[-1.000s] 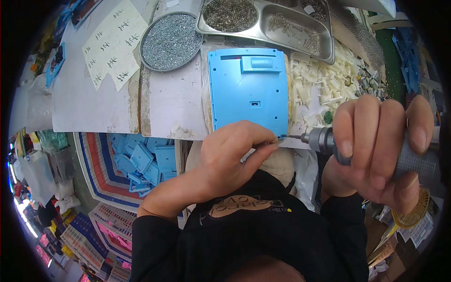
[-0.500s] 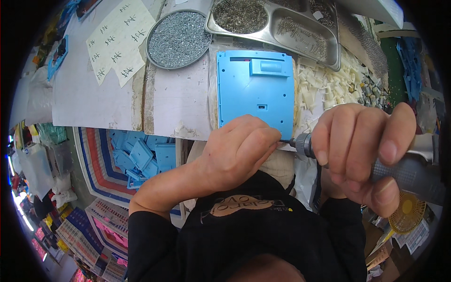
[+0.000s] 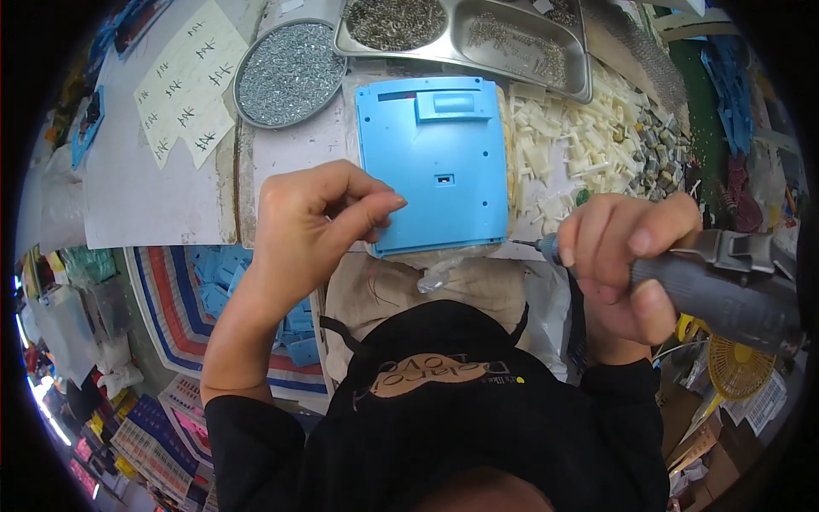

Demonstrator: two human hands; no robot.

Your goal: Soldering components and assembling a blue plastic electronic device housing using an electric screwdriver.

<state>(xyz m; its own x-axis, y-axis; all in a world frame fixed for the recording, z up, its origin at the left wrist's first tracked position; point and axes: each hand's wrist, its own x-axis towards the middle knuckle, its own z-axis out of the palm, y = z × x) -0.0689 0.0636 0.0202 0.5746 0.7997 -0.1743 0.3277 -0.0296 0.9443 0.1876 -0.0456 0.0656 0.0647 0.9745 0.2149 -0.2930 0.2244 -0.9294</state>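
Gripping: right hand [image 3: 627,273] wraps grey ribbed electric screwdriver [image 3: 725,290], bit just off blue plastic panel [image 3: 435,162]'s lower right edge.
Left hand [image 3: 311,226]: fingertips pinched, contents unclear, at panel's lower left corner.

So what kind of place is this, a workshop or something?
Most likely a small assembly workshop. A round pan of screws and a metal tray of small parts sit behind a blue plastic panel, and the right hand grips a powered screwdriver.

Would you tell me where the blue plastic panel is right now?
In the head view, the blue plastic panel lies flat mid-bench, below the round dish of screws, left of the white parts, with the left hand at its near-left corner.
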